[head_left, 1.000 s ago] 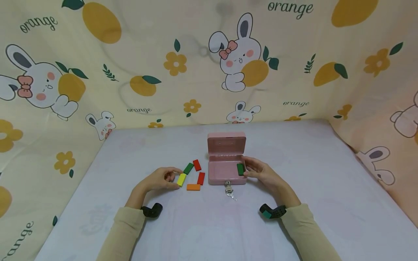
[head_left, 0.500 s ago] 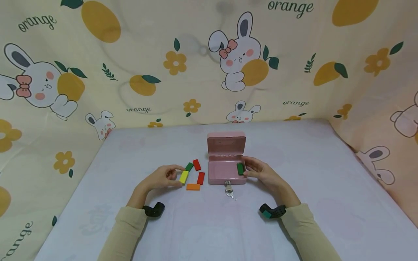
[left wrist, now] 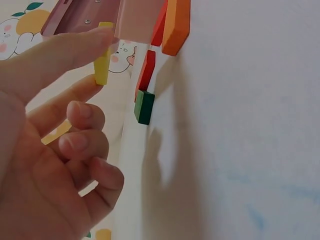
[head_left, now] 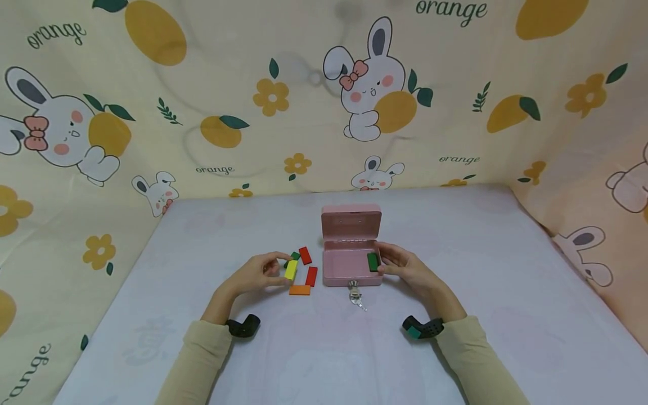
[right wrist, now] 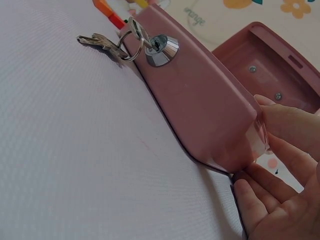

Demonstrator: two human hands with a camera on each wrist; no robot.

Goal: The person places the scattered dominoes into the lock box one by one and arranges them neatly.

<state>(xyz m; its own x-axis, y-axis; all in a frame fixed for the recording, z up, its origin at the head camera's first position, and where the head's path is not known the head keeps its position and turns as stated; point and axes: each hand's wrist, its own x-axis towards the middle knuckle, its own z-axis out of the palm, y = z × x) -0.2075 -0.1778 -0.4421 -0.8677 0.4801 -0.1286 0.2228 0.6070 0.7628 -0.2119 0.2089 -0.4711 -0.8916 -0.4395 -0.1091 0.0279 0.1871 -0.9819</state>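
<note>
A yellow rectangular block point(head_left: 291, 270) is pinched between thumb and forefinger of the left hand point(head_left: 260, 274), raised off the white tabletop point(head_left: 324, 349), left of frame centre; remaining fingers loosely curled. Long axis set roughly up-and-down the frame, upper end tipped rightward. To its right, past two red rectangular blocks point(head_left: 311, 276), stands a pink metal box point(head_left: 336, 283), lid raised. The box's right wall is gripped by the right hand point(head_left: 410, 270), well apart from the yellow block. Inside, a green rectangular block point(head_left: 373, 262) is set near that wall; bare floor at left.
</note>
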